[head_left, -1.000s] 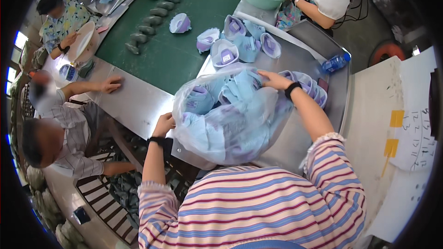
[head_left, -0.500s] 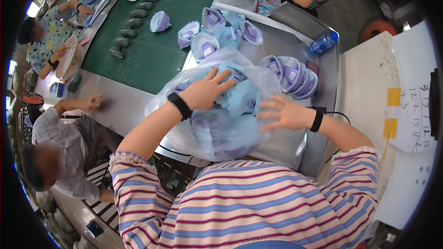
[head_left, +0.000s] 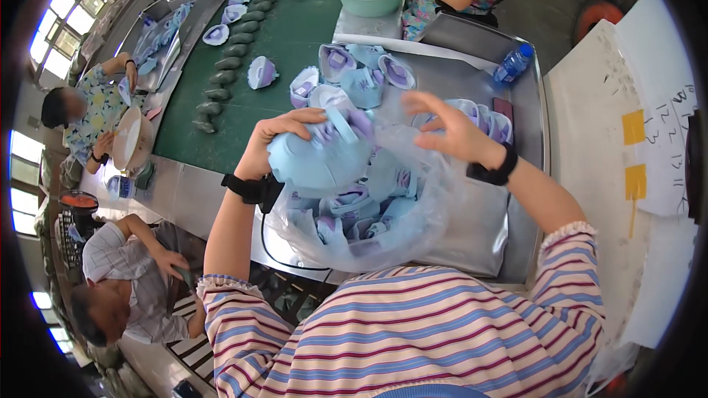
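A light blue shoe upper [head_left: 321, 158] with purple parts is held up in my left hand [head_left: 273, 140], whose fingers grip its far edge. My right hand [head_left: 459, 133] hovers to the right of it, fingers apart and holding nothing. Below both hands, a clear plastic bag [head_left: 431, 232] lies open on the metal table, with several more blue and purple uppers [head_left: 350, 203] inside. Beyond the bag a loose group of uppers [head_left: 361, 87] rests on the table. A row of nested uppers [head_left: 487, 119] stands behind my right hand, partly hidden by it.
Dark shoe lasts [head_left: 217, 93] line a green conveyor belt [head_left: 192, 77], with single uppers beside them. A green basin [head_left: 369, 1] stands at the far side near a co-worker's arm. A blue bottle [head_left: 514, 63] is at the back right. Two other people [head_left: 136, 276] are on the left.
My left hand has come up out of the bag with a shoe upper. My right hand has moved from the bag's edge up and away. The view has shifted slightly.
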Tool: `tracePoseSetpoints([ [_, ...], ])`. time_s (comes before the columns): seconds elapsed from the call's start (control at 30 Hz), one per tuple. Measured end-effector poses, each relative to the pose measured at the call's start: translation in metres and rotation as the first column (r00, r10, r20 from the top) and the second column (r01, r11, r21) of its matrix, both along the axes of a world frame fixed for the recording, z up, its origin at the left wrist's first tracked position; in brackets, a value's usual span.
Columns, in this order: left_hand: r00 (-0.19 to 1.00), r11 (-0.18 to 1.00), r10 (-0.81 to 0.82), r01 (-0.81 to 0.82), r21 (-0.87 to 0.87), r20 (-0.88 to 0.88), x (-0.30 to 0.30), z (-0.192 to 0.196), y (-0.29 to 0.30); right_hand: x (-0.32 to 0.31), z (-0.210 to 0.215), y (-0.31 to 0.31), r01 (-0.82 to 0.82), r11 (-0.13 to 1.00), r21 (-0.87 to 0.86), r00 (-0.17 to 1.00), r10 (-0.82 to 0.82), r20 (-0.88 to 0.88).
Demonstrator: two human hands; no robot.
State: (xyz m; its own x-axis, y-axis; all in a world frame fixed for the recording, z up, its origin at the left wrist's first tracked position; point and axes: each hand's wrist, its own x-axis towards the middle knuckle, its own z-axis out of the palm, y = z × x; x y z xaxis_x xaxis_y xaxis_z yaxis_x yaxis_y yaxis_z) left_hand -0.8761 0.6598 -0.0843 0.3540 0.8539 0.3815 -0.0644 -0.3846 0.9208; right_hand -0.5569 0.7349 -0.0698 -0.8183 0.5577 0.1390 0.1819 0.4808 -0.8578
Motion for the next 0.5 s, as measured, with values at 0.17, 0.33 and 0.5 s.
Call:
tracePoseSetpoints([
  [0.17,0.799,0.812,0.569,-0.507,0.29,-0.197,0.032,0.009,0.001,-0.073,-0.025,-0.006,-0.308,0.416,-0.855,0.937,-0.021,-0.348],
  [0.33,0.926,0.88,0.368,-0.318,-0.351,0.082,0.016,-0.012,-0.04,-0.084,-0.032,-0.024,-0.25,0.258,-0.933,0.844,-0.413,-0.341],
  [0.5,0.891,0.851,0.44,-0.454,-0.262,-0.114,0.046,-0.021,-0.055,-0.077,-0.053,-0.028,-0.325,0.027,-0.945,0.829,-0.473,-0.298],
])
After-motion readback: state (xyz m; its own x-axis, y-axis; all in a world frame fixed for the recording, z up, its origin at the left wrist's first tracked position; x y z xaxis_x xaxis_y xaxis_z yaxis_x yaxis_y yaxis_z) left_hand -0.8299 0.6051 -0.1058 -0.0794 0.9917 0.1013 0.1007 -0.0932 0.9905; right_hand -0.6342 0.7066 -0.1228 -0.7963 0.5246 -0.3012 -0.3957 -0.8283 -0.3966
